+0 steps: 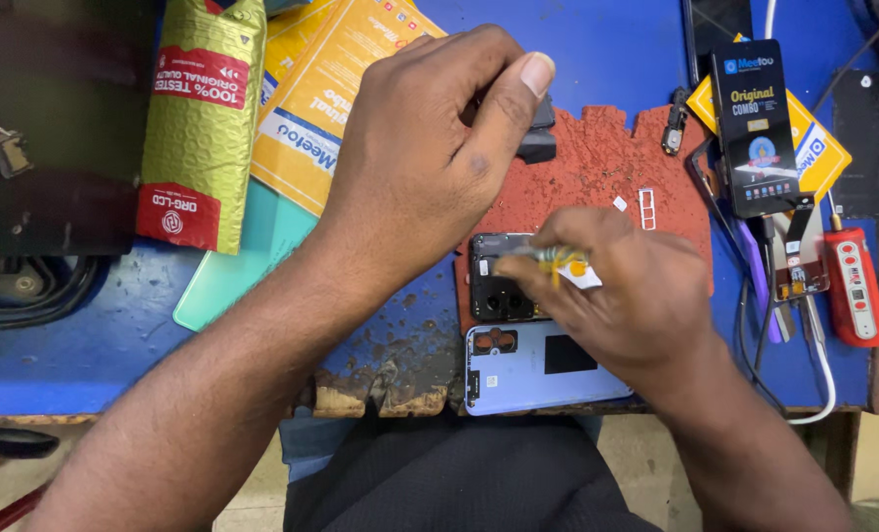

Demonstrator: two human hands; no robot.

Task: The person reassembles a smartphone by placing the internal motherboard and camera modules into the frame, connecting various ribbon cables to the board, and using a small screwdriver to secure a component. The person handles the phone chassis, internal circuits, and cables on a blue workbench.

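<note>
Glue tube (558, 262) in right hand (622, 296) (over dark phone frame (494, 286)).

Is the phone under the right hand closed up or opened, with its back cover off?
Opened. The phone shows its dark inner frame on the red mat, and its pale blue back cover lies separately beside it, inner side up.

Right hand (617, 296) hides most of black phone frame (494, 281).

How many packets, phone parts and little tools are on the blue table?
Packets: 4 (green-gold, two yellow, black box)
Phone parts: 2 (black frame, pale blue back cover)
Red tester: 1
Total: 7
</note>
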